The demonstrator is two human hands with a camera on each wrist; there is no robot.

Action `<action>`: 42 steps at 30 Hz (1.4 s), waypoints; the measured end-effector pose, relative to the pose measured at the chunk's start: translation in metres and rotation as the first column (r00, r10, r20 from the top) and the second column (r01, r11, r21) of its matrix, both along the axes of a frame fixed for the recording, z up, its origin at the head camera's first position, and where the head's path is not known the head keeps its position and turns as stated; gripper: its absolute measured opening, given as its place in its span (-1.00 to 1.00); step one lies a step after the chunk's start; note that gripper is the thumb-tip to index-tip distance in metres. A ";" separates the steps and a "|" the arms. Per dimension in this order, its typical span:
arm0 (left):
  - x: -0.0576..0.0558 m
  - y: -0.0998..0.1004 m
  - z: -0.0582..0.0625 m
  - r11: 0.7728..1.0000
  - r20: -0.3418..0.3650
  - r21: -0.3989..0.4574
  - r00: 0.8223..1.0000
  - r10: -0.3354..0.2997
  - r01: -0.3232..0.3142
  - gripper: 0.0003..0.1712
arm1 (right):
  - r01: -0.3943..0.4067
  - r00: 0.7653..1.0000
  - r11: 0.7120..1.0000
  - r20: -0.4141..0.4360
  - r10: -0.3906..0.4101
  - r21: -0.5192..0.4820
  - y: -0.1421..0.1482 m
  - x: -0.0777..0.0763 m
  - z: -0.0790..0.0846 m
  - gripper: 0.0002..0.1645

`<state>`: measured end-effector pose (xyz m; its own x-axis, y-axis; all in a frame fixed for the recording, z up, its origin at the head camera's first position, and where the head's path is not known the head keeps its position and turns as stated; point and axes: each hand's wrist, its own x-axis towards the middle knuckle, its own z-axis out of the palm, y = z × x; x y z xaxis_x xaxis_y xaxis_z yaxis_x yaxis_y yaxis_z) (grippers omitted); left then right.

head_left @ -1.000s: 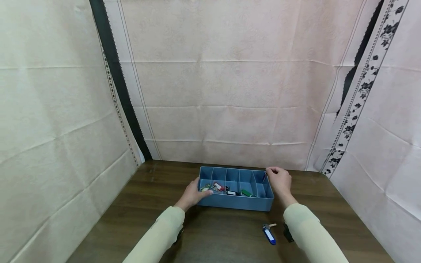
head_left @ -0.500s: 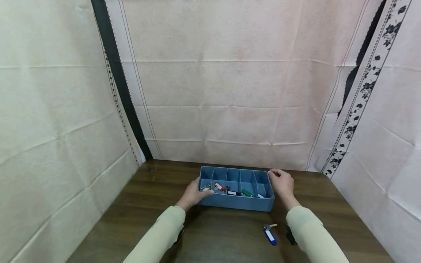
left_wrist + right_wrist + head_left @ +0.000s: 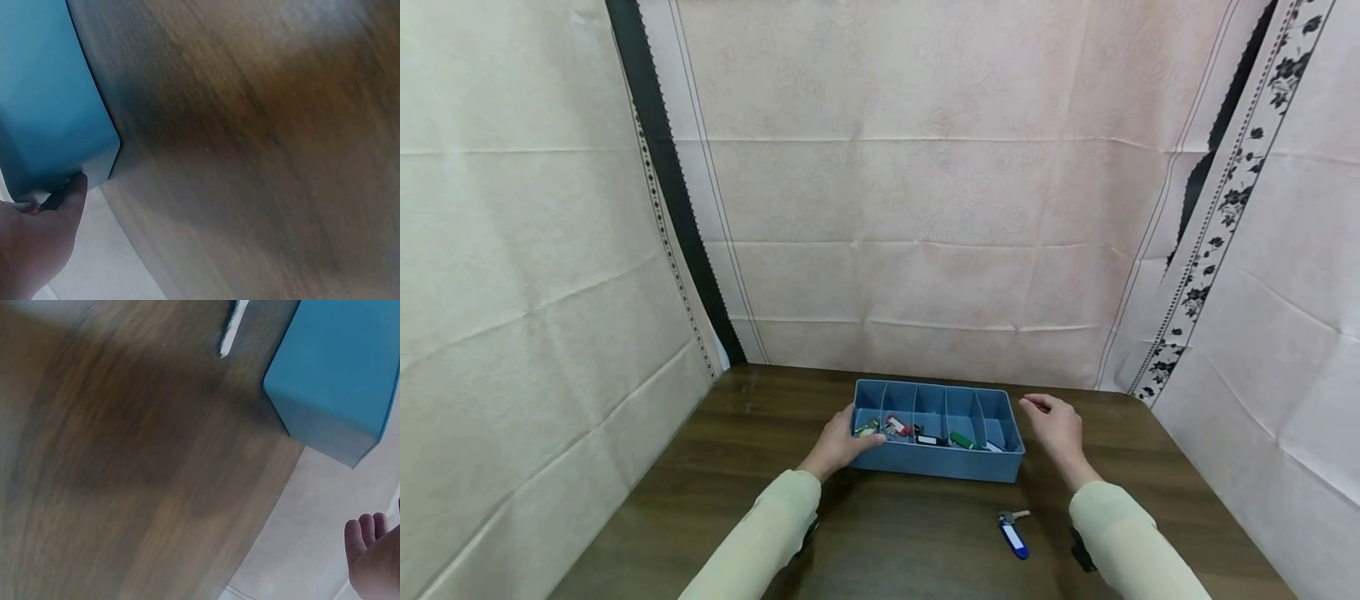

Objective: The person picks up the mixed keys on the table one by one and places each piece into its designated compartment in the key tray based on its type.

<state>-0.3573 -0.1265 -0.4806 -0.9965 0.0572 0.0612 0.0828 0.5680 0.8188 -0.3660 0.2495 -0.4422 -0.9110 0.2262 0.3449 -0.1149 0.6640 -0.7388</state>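
A blue divided box (image 3: 936, 463) sits on the table with key tags in its compartments. My left hand (image 3: 841, 442) holds its left end, thumb over the front rim; the left wrist view shows the fingers (image 3: 75, 190) against the end wall of the box. Inside, from left to right, are a yellow-green key tag (image 3: 868, 429), a red key tag (image 3: 897, 426), a black key tag (image 3: 929, 441), a green key tag (image 3: 962, 440) and a partly hidden whitish key tag (image 3: 993, 447). Off the box's right end, my right hand (image 3: 1057, 429) is raised, fingers loosely bent and holding nothing.
Nearer to me on the brown wooden table (image 3: 910, 533) lies a blue key tag (image 3: 1013, 537) with a key on its ring. Pale cloth (image 3: 887, 183) hangs behind the table and on both sides.
The right hand has let go of a key tag into the rightmost compartment, then moved right, away from the box. The left hand keeps its hold on the left end.
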 end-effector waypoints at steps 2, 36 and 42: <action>0.000 -0.001 0.000 1.000 -0.008 0.001 1.000 -0.002 0.002 0.17 | -0.014 1.000 1.000 0.001 0.014 0.006 0.004 0.002 -0.001 -0.52; -0.001 0.002 -0.001 0.999 -0.004 -0.033 1.000 0.015 -0.015 0.15 | -0.200 0.977 0.972 0.105 0.188 0.125 0.046 0.061 -0.040 -0.62; -0.001 0.001 0.000 0.999 -0.005 -0.033 1.000 0.014 -0.014 0.16 | -0.228 0.967 0.968 0.138 0.213 0.106 0.040 0.069 -0.046 -0.67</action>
<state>-0.3579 -0.1252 -0.4807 -0.9969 0.0452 0.0640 0.0783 0.5960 0.7992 -0.2967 0.2898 -0.4881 -0.9710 -0.0214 0.2383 -0.1809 0.7174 -0.6727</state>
